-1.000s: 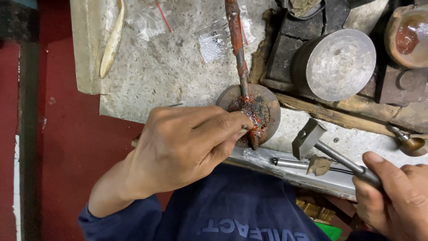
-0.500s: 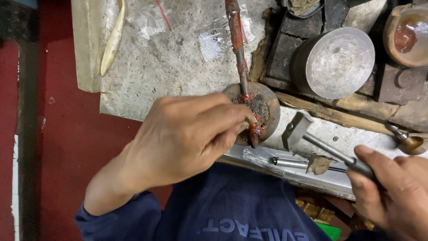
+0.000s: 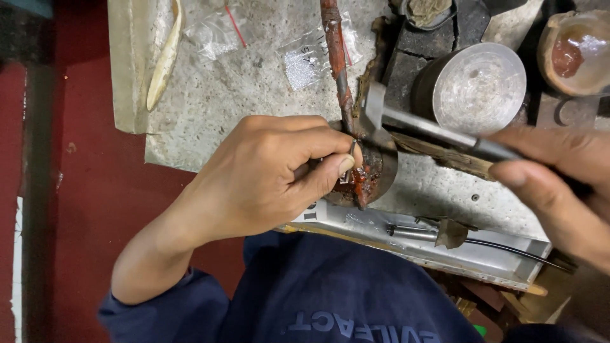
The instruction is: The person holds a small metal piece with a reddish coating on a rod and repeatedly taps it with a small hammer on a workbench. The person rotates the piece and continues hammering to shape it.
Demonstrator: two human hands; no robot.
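The left hand pinches a small punch upright on the round block at centre, while the right hand, at three o'clock, grips a small hammer poised over it, so a light, square tap seems due.

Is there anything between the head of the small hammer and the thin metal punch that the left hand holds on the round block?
Nothing visible does. The small steel hammer in the right hand hangs just above and right of the thin metal punch, pinched by the left hand over the red-stained round block. The gap is open; only the red-coated stick stands close beside.
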